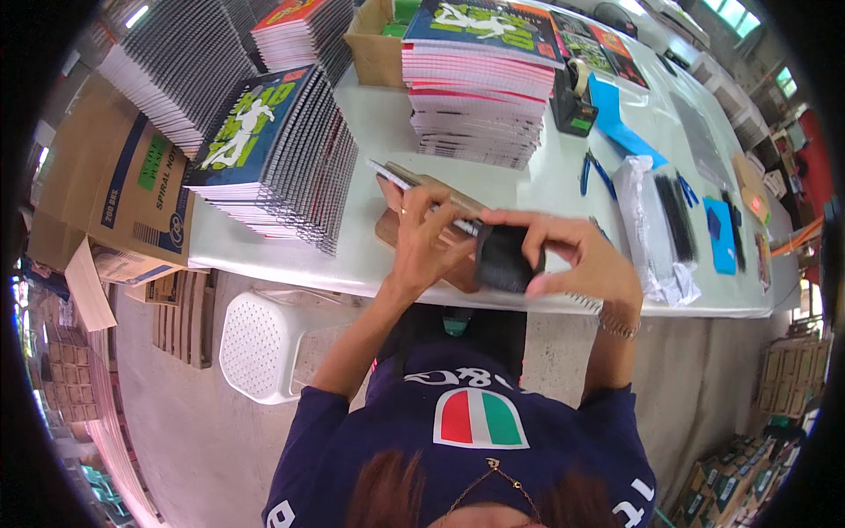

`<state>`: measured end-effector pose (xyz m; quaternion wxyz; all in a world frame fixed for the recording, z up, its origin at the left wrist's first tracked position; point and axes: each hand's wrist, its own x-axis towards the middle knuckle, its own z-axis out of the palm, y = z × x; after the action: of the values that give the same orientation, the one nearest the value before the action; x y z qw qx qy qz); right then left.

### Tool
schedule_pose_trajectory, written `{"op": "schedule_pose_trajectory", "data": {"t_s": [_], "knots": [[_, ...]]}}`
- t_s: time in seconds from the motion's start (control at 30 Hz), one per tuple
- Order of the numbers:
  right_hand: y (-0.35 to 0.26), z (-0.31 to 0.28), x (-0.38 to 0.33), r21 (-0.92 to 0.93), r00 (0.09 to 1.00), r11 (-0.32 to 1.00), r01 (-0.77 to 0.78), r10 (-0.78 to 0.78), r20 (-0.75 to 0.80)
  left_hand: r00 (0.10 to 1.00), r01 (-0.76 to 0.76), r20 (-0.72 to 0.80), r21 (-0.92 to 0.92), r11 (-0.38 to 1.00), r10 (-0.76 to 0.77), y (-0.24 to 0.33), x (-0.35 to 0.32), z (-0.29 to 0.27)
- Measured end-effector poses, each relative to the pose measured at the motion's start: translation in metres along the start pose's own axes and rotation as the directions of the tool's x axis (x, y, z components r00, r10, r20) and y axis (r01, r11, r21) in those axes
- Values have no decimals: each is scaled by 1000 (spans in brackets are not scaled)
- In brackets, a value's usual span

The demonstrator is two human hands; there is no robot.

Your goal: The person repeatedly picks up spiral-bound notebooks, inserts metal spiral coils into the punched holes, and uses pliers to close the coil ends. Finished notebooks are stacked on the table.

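A brown wooden board (385, 231) lies near the table's front edge, with a narrow metal strip (393, 174) along it. Over the board, my left hand (424, 236) has its fingers bent and drawn together by the strip; what they pinch is hidden. Thumb and fingers of my right hand (576, 257) grip a dark, squarish black block (508, 259) at the board's right end, close to my left fingertips. The right hand is slightly blurred. Stacks of spiral notebooks, a left one (264, 145) and a middle one (480, 84), stand just beyond my hands.
Blue-handled pliers (597, 176), a black tape dispenser (574, 113), blue strips (620, 123) and plastic-wrapped black coils (647, 233) are on the right. More notebooks (167, 75) and an open carton (114, 185) stand left. Below the table edge is a white stool (261, 346).
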<state>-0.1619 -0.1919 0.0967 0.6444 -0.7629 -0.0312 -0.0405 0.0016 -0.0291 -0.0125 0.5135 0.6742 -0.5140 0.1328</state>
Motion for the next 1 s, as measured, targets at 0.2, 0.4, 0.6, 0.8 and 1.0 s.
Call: {"op": "schedule_pose_trajectory", "data": {"t_s": [0.2, 0.4, 0.6, 0.8, 1.0], "knots": [[33, -6, 7, 96, 959, 994, -53, 78, -272, 1000, 3, -18, -32, 999, -4, 10, -4, 2], [-15, 21, 0, -124, 989, 991, 50, -32, 143, 995, -59, -79, -14, 998, 58, -3, -5, 5], [5, -2, 31, 218, 984, 976, -5, 44, -175, 995, 65, -69, -90, 994, -71, 8, -3, 5], [33, 3, 31, 85, 962, 967, 238, -223, -160, 998, 8, -62, -54, 998, -11, 2, 1, 6], [34, 4, 31, -38, 982, 984, 172, -174, -68, 1000, -2, -29, 8, 1000, 2, 0, -1, 0]]}}
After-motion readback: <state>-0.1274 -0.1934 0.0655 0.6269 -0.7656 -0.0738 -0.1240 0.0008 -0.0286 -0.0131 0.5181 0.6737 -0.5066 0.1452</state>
